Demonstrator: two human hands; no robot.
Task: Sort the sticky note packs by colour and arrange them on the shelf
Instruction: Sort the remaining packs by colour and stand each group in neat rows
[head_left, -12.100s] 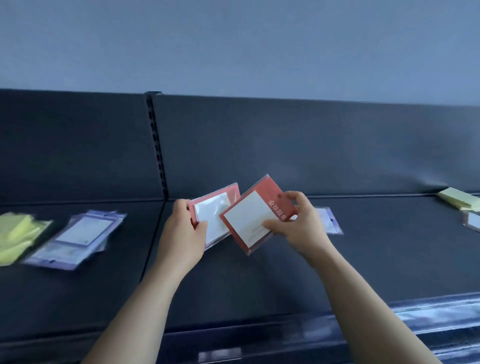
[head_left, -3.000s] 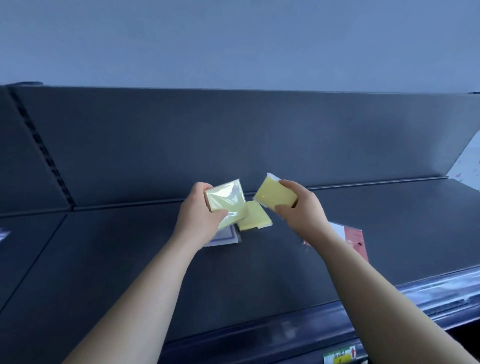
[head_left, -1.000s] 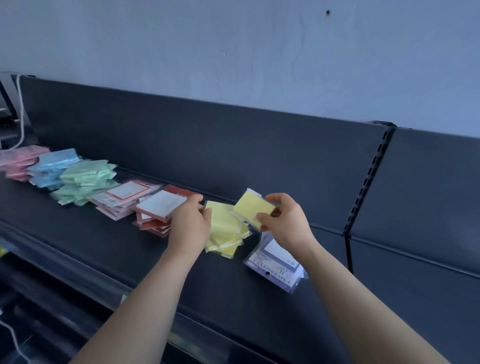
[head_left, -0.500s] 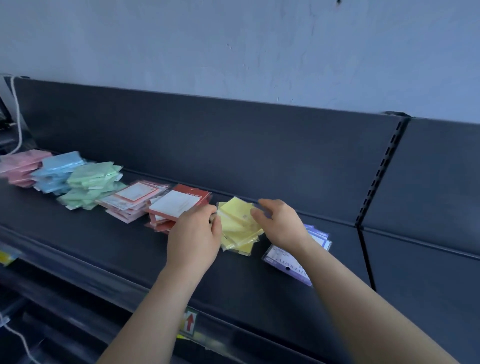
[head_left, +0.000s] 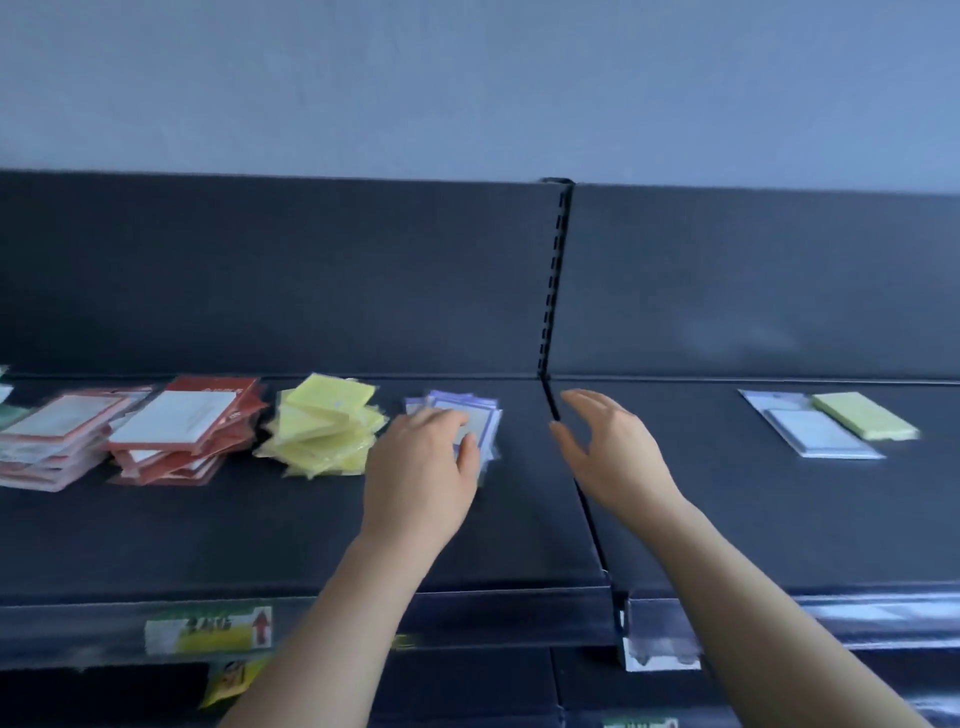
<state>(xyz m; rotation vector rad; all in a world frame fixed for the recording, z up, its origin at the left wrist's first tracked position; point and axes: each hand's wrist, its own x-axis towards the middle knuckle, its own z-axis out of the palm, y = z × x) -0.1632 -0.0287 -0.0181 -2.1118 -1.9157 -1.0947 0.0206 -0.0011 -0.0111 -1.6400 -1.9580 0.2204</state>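
Hands empty: left hand (head_left: 421, 467) grip slack on purple stack (head_left: 470, 410); right hand (head_left: 608, 452) grip spread. Loose yellow pack (head_left: 865, 415) and purple pack (head_left: 818, 439) lie well right, next shelf bay (head_left: 737, 525); right hand nearer.

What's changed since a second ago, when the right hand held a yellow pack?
The right hand has set its load on the yellow pile and is now open and empty, moved right past the divider. The left hand shifted right from the yellow pile to lie over the purple pile. The red piles look unchanged.
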